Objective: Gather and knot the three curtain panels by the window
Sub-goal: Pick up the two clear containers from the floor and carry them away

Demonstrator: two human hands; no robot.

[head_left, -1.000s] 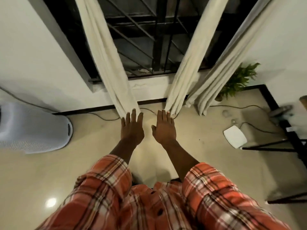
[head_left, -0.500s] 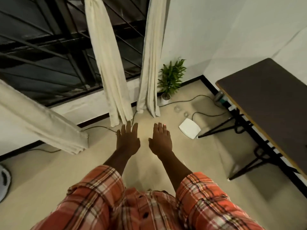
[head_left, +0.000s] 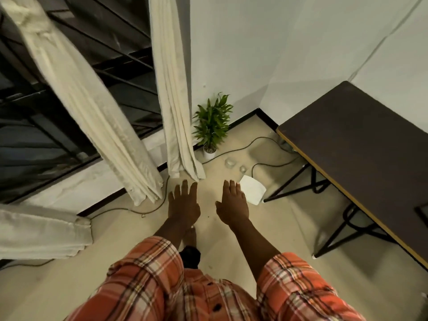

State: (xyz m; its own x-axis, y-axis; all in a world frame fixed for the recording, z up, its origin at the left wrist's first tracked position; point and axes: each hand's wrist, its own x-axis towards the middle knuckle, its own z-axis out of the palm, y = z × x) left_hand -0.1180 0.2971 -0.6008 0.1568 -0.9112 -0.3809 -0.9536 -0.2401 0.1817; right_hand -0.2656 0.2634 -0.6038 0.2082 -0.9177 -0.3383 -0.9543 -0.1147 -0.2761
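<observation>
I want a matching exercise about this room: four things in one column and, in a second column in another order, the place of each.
Things:
1. green potted plant
2. dark brown rectangular table
3. white flat square device
4. rightmost cream fabric curtain panel

Places:
A. hangs by the dark window
B. lies flat on the beige floor
C. stands upright at the foot of the white wall
D. stands on black metal legs, at the right

Pairs: 1-C, 2-D, 3-B, 4-A

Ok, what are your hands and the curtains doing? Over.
Left hand, right hand open, holding nothing. Left curtain, middle curtain, right curtain loose, no knot in view. Potted plant beside right curtain.
</observation>
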